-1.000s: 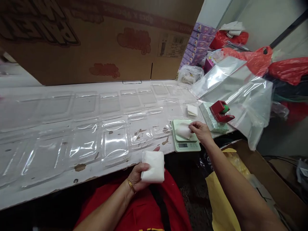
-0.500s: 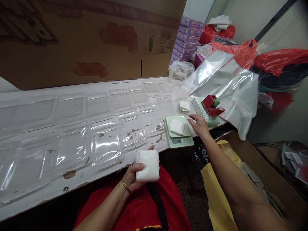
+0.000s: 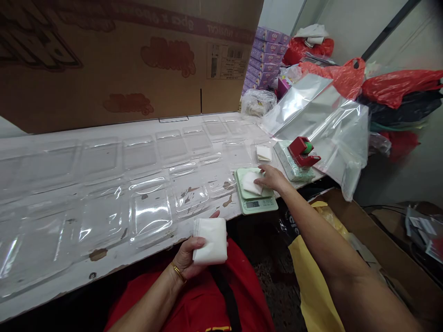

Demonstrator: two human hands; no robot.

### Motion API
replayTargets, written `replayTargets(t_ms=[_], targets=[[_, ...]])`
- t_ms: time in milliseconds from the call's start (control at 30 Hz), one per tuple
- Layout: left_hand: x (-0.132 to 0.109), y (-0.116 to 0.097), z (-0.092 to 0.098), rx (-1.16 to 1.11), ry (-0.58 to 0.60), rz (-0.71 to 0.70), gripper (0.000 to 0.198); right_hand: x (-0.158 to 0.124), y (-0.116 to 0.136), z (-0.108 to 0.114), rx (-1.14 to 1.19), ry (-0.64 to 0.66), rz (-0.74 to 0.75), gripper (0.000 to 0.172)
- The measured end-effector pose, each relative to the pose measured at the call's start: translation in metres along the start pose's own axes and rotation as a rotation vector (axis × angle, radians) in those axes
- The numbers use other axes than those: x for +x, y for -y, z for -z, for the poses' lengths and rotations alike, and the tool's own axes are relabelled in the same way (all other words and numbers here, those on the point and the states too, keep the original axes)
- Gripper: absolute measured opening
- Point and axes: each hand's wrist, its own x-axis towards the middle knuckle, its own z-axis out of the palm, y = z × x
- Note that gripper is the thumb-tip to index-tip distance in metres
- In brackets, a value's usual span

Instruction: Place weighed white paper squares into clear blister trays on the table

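My left hand (image 3: 194, 252) is closed around a stack of flat white square packets (image 3: 210, 240), held above my lap with the thumb on top. A green kitchen scale (image 3: 258, 205) with a small digital display stands at the table's front edge. On its pan lies a smaller pile of white packets (image 3: 251, 182). My right hand (image 3: 272, 179) reaches over the scale from the right, thumb and fingers at that pile's right edge, gripping it. Just behind the scale, more white packets (image 3: 264, 153) sit in a clear plastic tray.
Rows of clear plastic trays (image 3: 102, 154) cover the white table (image 3: 138, 246). A red tape dispenser (image 3: 303, 152) rests on a packet at right, beside clear plastic sheets (image 3: 332, 120). A large cardboard box (image 3: 131, 60) stands behind. An open carton (image 3: 360, 230) is at lower right.
My right hand has moved left from beside the scale onto the packets on its pan. My left hand keeps its hold on the stack. The view has shifted slightly.
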Motion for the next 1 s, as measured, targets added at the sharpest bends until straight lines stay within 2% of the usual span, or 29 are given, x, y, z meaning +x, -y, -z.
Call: replayTargets(t_ms=[67, 167, 300, 467, 600, 700, 733, 800, 900, 1000], targets=[[0.000, 0.001, 0.000, 0.002, 0.010, 0.000, 0.080, 0.005, 0.000, 0.000, -0.022, 0.049, -0.014, 0.064], [0.000, 0.001, 0.001, 0.006, 0.015, 0.005, 0.080, 0.015, -0.001, 0.002, -0.012, 0.113, -0.033, 0.059], [0.000, 0.001, 0.000, 0.000, -0.002, -0.007, 0.081, 0.024, 0.002, 0.004, 0.004, 0.162, -0.010, 0.036], [-0.002, -0.002, 0.002, 0.003, -0.003, -0.009, 0.080, 0.007, 0.004, 0.003, 0.048, 0.113, 0.084, 0.014], [-0.004, -0.003, 0.005, 0.000, -0.012, -0.027, 0.081, -0.006, 0.011, 0.010, 0.203, 0.108, 0.191, 0.008], [-0.005, -0.004, 0.006, -0.015, -0.009, -0.037, 0.083, 0.003, 0.039, 0.020, 0.378, 0.243, 0.346, 0.012], [-0.006, -0.004, 0.006, -0.018, -0.007, -0.037, 0.083, 0.011, 0.053, 0.021, 0.375, 0.301, 0.403, 0.013], [-0.008, -0.005, 0.005, -0.022, -0.008, -0.047, 0.082, 0.029, 0.086, 0.018, 0.223, 0.382, 0.492, 0.013], [-0.014, -0.009, 0.003, -0.016, -0.018, -0.073, 0.082, 0.060, 0.129, 0.000, -0.033, 0.384, 0.541, 0.014], [-0.020, -0.014, 0.002, -0.006, -0.034, -0.115, 0.083, 0.078, 0.151, -0.022, -0.109, 0.310, 0.538, 0.017]])
